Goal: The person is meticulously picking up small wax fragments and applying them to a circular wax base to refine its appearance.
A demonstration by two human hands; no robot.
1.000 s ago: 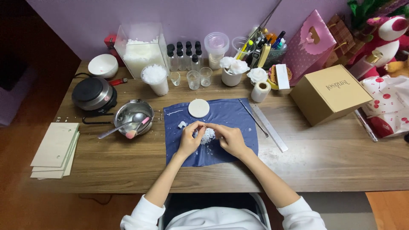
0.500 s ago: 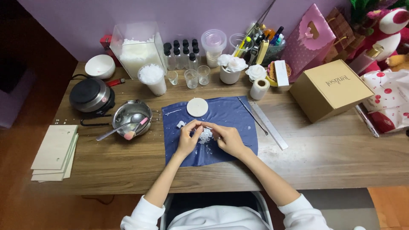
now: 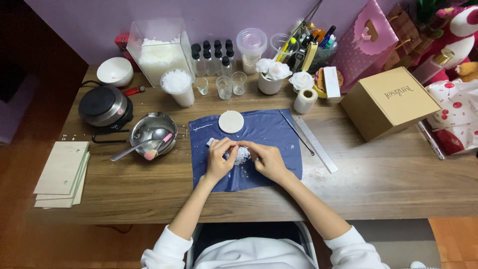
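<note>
My left hand (image 3: 219,160) and my right hand (image 3: 266,160) meet over a dark blue cloth (image 3: 269,132) spread on the wooden table. Their fingertips pinch a small white lumpy piece (image 3: 242,155), likely wax, between them. White crumbs lie scattered on the cloth around my hands. A round white disc (image 3: 231,121) rests flat on the cloth just beyond my left hand. How much of the white piece each hand grips is hidden by the fingers.
A metal bowl (image 3: 149,130) with a spoon and pink brush sits left of the cloth, beside a small hot plate (image 3: 103,105). A ruler (image 3: 314,143) and thin tool lie at the cloth's right. A cardboard box (image 3: 390,102), cups, bottles and a flake container (image 3: 158,50) stand behind.
My hands stay over the cloth, with only small finger movements on the white piece. Nothing else on the table has shifted.
</note>
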